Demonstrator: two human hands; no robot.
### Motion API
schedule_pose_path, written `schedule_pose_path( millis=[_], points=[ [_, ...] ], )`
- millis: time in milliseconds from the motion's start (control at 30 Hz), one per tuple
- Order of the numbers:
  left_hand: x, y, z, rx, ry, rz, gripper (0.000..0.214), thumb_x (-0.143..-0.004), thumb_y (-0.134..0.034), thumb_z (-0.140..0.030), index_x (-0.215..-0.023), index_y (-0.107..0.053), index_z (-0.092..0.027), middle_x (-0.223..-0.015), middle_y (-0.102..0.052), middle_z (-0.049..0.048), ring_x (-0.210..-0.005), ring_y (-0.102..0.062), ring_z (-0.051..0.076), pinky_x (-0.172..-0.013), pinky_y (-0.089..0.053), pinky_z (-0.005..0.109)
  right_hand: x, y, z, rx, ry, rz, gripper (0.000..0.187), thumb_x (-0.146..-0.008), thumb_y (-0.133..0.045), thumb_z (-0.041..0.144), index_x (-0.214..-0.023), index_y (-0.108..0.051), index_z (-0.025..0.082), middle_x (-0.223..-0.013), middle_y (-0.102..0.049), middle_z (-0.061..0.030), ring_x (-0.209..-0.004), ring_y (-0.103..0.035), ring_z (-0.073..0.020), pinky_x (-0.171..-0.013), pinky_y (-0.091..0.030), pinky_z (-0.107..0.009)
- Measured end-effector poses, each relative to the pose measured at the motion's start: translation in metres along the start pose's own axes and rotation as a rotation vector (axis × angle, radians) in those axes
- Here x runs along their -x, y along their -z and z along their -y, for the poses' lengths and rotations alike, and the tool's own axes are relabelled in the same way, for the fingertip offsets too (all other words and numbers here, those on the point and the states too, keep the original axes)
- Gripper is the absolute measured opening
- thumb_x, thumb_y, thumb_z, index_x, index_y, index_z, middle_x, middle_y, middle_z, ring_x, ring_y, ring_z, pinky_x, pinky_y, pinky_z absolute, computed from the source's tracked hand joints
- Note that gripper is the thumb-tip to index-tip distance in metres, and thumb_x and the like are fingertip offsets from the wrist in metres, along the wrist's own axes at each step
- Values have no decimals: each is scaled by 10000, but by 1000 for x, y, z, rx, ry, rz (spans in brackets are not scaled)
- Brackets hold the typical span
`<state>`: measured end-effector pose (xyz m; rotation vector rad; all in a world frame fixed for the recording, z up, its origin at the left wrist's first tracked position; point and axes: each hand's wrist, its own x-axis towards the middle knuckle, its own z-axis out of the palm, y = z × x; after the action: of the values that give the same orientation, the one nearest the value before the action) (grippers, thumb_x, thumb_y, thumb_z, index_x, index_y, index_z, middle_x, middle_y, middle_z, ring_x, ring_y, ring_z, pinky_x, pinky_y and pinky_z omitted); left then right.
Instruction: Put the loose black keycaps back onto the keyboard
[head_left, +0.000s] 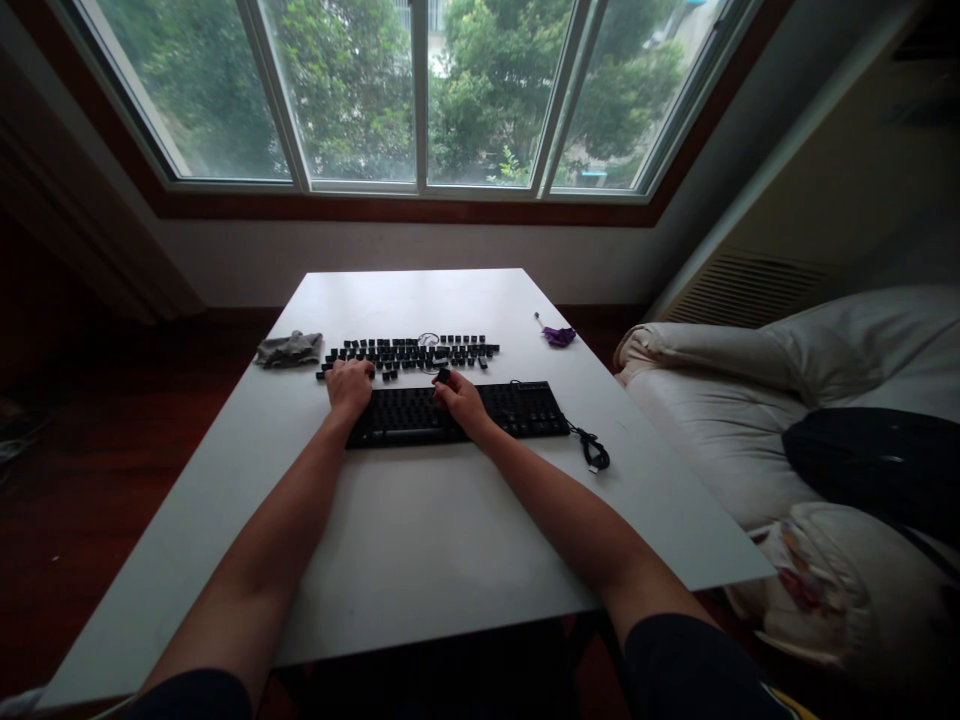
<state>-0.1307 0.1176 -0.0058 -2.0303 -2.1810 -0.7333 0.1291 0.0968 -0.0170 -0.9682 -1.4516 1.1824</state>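
- One keyboard (pixel 405 412)
- One cable (pixel 592 448), bundled
- Two hands: one left hand (pixel 350 385), one right hand (pixel 461 402)
- One keycap (pixel 443 376) in the right hand's fingers
- Loose keycaps (pixel 386 356) by the dozen, too small and crowded for an exact count
- Two cloths: one grey cloth (pixel 291 349), one purple cloth (pixel 559 337)
- One white bench (pixel 420 530)
- Four window panes (pixel 349 90)
- One slatted grille (pixel 746 288)

Open lane on white table (pixel 420 530) between keycaps (pixel 410 354) and purple cloth (pixel 559 338); keyboard (pixel 405 412) blocks straight-in from the front, coiled cable (pixel 590 445) crowds its right end.
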Motion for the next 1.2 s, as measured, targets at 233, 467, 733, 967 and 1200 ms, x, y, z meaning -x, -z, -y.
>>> schedule_pose_path(
  millis=[233,467,733,967,1200],
  points=[
    [1,4,-3,-59,0,-30,344,-936,-453,-234,-1030,-783,-254,-1107,-707,122,-1112,-494,347,-894,-370,498,-1,0,-3,5,-9,-8,280,-838,-612,448,-970,-625,202,-729,-623,12,-591,-574,-135,-590,-459,-261],
    [3,7,-6,-52,-43,-66,296,-911,-501,-247,-973,-790,-234,-1155,-701,119,-1173,-454,355,-932,-364,510,0,-1,-1,2,-5,-7,273,-838,-613,443,-966,-627,203,-725,-619,11,-588,-579,-138,-593,-462,-266],
    [1,2,-5,7,-92,-69,294,-907,-504,-229,-974,-790,-235,-1141,-716,111,-1166,-484,353,-927,-381,512,0,0,-1,27,-12,-5,286,-842,-606,450,-982,-628,201,-731,-622,12,-598,-584,-139,-604,-468,-265],
    [0,1,-7,57,-205,-12,293,-918,-507,-232,-995,-789,-255,-1117,-743,76,-1134,-530,319,-935,-389,492,1,0,1,15,-4,-3,269,-844,-608,432,-976,-630,199,-729,-623,10,-591,-583,-140,-595,-461,-267],
    [2,3,-11,62,-272,21,263,-913,-531,-246,-894,-793,-248,-1098,-759,63,-1138,-532,310,-935,-389,491,0,-1,0,15,-15,-7,281,-829,-611,445,-969,-626,201,-727,-622,10,-589,-578,-141,-591,-466,-269]
  ],
)
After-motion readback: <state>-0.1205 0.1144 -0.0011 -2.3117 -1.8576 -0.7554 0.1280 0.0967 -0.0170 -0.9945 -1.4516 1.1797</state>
